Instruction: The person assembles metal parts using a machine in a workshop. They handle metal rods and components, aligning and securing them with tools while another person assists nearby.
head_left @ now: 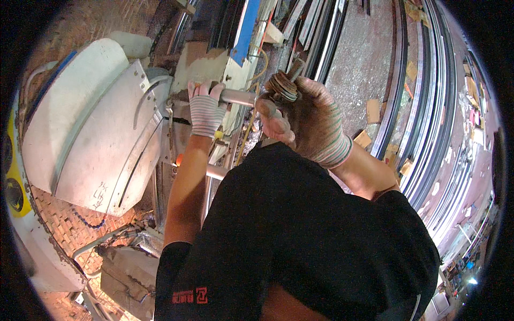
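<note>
My right hand (pixel 316 123), in a dirty striped knit glove, is closed around a rusty bolt (pixel 295 69) with washer-like discs (pixel 282 86) stacked on it. The threaded end points up and away from the palm. To its left, my left hand (pixel 208 112) wears a cleaner striped glove. Its fingers are spread and rest on the machine at the near end of a pale work surface (pixel 201 67). A round grey metal bar (pixel 238 97) runs from beside the left fingertips toward my right hand.
Large white curved metal guards (pixel 101 128) stand on the left. Long dark and silver profiles (pixel 428 107) lie along the floor at the right, with cardboard scraps (pixel 373 111) nearby. A blue strip (pixel 246 27) rises beyond my hands. A second round bar (pixel 215 171) sits nearer my body.
</note>
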The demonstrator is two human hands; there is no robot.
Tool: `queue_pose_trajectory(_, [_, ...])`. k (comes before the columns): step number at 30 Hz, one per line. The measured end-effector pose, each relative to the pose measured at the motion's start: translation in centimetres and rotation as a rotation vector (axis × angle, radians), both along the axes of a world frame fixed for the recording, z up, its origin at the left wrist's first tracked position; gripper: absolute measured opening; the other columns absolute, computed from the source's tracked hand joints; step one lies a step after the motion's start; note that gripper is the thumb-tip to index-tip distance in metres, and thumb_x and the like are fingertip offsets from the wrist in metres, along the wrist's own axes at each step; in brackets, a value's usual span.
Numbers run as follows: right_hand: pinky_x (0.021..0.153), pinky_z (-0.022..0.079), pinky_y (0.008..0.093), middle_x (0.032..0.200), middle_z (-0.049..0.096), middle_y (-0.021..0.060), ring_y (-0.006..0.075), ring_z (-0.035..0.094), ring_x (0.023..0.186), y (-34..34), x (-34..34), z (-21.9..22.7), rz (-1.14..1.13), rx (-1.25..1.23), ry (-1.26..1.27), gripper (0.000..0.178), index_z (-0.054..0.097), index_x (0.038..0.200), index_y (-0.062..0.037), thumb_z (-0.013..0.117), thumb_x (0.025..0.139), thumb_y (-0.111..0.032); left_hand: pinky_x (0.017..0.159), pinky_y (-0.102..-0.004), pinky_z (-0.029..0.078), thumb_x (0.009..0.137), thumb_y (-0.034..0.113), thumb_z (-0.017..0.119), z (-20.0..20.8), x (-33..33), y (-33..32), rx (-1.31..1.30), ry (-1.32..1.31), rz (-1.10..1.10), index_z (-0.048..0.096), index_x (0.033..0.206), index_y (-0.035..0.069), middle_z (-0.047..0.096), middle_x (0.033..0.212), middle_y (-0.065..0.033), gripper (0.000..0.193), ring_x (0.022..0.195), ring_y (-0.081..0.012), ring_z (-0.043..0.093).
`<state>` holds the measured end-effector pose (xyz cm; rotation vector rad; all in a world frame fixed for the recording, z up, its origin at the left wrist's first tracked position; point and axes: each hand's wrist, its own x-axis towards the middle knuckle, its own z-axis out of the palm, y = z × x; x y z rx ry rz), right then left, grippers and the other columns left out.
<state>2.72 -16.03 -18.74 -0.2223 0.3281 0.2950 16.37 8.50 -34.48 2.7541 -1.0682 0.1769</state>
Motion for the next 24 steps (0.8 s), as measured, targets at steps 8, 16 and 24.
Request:
queue_pose_trajectory(8, [0.047, 0.044, 0.03, 0.082, 0.058, 0.0139, 0.0168, 0.052, 0.055, -2.1, 0.2, 3.2, 0.055, 0.109, -0.296, 0.056, 0.06, 0.131, -0.0023, 0.049, 0.101, -0.048, 0.121, -0.0594, 0.021, 0.064, 0.016, 0.081, -0.1, 0.0, -0.1, -0.04, 0.102, 0.114, 0.065, 0.117, 0.015, 0.058, 0.124, -0.0142, 0.055, 0.117, -0.0359, 0.057])
queue_pose_trajectory(16, [0.048, 0.042, 0.0313, 0.086, 0.065, 0.0156, 0.0225, 0.056, 0.056, -4.8, 0.1, 5.9, 0.075, -0.022, -0.374, 0.069, 0.058, 0.126, -0.0007, 0.061, 0.088, -0.058, 0.12, -0.0592, 0.024, 0.059, 0.014, 0.085, -0.9, 0.0, 0.2, -0.019, 0.068, 0.086, 0.065, 0.116, 0.013, 0.058, 0.124, -0.0162, 0.061, 0.117, -0.0383, 0.056])
queue_pose_trajectory(24, [0.045, 0.041, 0.0255, 0.078, 0.061, 0.0109, 0.0129, 0.052, 0.053, -8.3, -1.3, 9.7, -0.027, -0.411, -0.278, 0.073, 0.06, 0.127, 0.0045, 0.064, 0.089, -0.058, 0.121, -0.0582, 0.023, 0.064, 0.021, 0.086, -0.7, 0.1, -0.2, 0.092, 0.102, 0.1, 0.065, 0.116, 0.012, 0.059, 0.123, -0.0182, 0.057, 0.12, -0.0386, 0.056])
